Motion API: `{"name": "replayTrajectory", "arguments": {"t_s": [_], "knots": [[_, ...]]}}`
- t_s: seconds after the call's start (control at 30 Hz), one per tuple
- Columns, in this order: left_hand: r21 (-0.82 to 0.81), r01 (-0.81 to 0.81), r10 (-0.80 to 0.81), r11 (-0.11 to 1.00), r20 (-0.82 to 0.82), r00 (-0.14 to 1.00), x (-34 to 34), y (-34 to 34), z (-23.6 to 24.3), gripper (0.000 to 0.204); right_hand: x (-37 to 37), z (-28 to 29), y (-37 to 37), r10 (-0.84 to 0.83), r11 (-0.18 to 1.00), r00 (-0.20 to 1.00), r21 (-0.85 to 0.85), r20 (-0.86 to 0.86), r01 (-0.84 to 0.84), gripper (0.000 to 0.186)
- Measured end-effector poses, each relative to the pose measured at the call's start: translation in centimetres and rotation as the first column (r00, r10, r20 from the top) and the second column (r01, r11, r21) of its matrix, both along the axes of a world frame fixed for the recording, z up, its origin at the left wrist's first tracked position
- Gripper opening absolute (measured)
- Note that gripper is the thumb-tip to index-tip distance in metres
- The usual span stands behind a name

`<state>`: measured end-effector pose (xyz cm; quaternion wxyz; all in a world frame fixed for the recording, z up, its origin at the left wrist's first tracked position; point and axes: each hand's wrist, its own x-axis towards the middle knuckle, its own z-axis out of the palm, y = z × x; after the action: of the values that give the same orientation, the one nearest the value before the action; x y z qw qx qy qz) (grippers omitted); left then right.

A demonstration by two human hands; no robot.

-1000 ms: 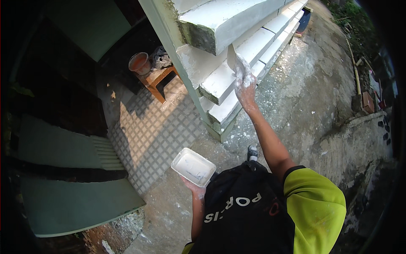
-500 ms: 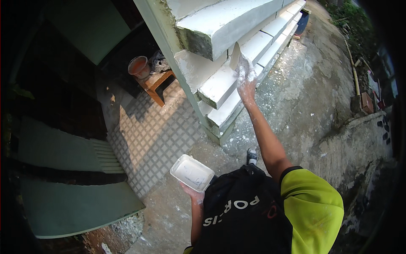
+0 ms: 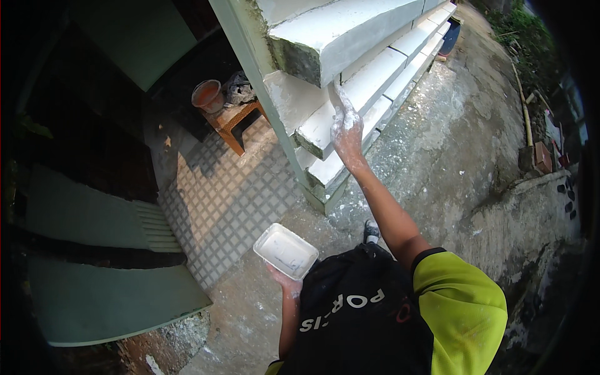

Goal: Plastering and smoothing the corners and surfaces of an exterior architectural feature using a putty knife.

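My left hand (image 3: 286, 282) is low in front of my body, its fingers closed under and around one side of a shallow white plastic tub (image 3: 278, 267). Whitish paste coats the inside of the tub. My right hand (image 3: 347, 132), smeared with white, reaches forward to stepped white ledges (image 3: 369, 78) on the wall's corner. It grips a putty knife (image 3: 336, 95), whose pale blade is seen nearly edge-on beside the recess under the upper ledge. Fingers hide the handle, and whether the blade touches the surface I cannot tell.
An orange-brown stool (image 3: 232, 119) on the tiled floor (image 3: 231, 200) at left carries a reddish bucket (image 3: 208, 97) and a crumpled bag (image 3: 240, 89). Paint-spattered concrete (image 3: 431, 150) runs along the right. A bamboo pole (image 3: 524, 106) and a brick (image 3: 542, 157) lie at the far right.
My right hand has drawn back toward me and slightly left along the ledge, and the putty knife has turned from flat to nearly edge-on. My left hand and the tub stay almost still.
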<state>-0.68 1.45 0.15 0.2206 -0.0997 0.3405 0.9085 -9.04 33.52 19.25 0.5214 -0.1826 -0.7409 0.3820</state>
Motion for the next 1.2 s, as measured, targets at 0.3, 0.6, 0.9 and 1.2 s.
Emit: {"name": "replayTrajectory", "arguments": {"t_s": [0.3,0.6,0.9,1.2], "knots": [[-0.043,-0.016,0.017,0.999,0.020,1.000,0.4,-0.3,0.4,0.073,0.3,-6.7,-10.0,0.054,0.933,0.997,0.359,-0.060,-0.029,0.028],[0.077,-0.086,0.085,0.993,0.024,0.996,-0.2,-0.7,0.6,0.065,-2.6,-5.7,1.0,-0.085,0.690,0.995,0.717,-0.058,0.100,0.033],[0.089,-0.116,0.115,0.989,0.014,0.993,0.1,-1.7,-0.8,0.070,2.4,-0.1,-2.9,-0.099,0.680,0.943,0.713,0.316,-0.168,0.054],[0.118,-0.121,0.116,0.986,0.044,0.992,-0.4,-1.6,0.2,0.067,3.3,2.6,-8.1,0.370,0.924,0.909,0.032,0.190,-0.382,0.029]]}}
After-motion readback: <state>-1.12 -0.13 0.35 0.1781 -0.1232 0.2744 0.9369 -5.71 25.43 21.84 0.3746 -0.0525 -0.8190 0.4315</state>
